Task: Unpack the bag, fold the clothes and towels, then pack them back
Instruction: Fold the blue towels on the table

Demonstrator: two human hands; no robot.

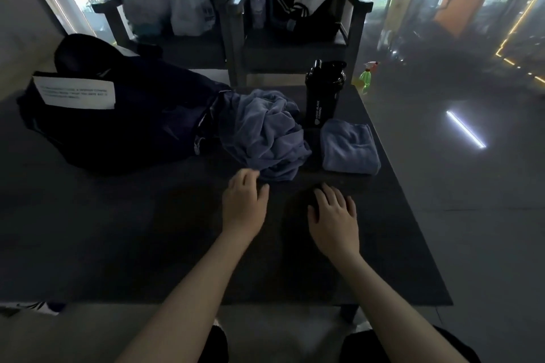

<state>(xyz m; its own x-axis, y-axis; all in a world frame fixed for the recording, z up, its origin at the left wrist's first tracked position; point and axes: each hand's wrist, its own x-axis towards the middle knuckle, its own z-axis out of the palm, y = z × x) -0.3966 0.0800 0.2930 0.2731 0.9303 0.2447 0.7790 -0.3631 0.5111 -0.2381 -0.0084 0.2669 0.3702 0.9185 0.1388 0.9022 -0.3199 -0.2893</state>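
Two bare hands on a dark table (118,230), near a black shaker bottle (323,94).
Nearest, in front of the bottle, the right hand (333,215) lies flat with fingers spread on a dark patch; cloth or shadow cannot be told. The left hand (244,200), front-left of the bottle, has relaxed, slightly bent fingers whose tips meet the near edge of a crumpled blue towel (265,135). A folded blue towel (349,147) lies just in front of the bottle. Left of it, past the crumpled towel, slumps the dark navy bag (118,127) bearing a white paper sheet (75,93). Behind the bottle stands a dark chair (298,47).
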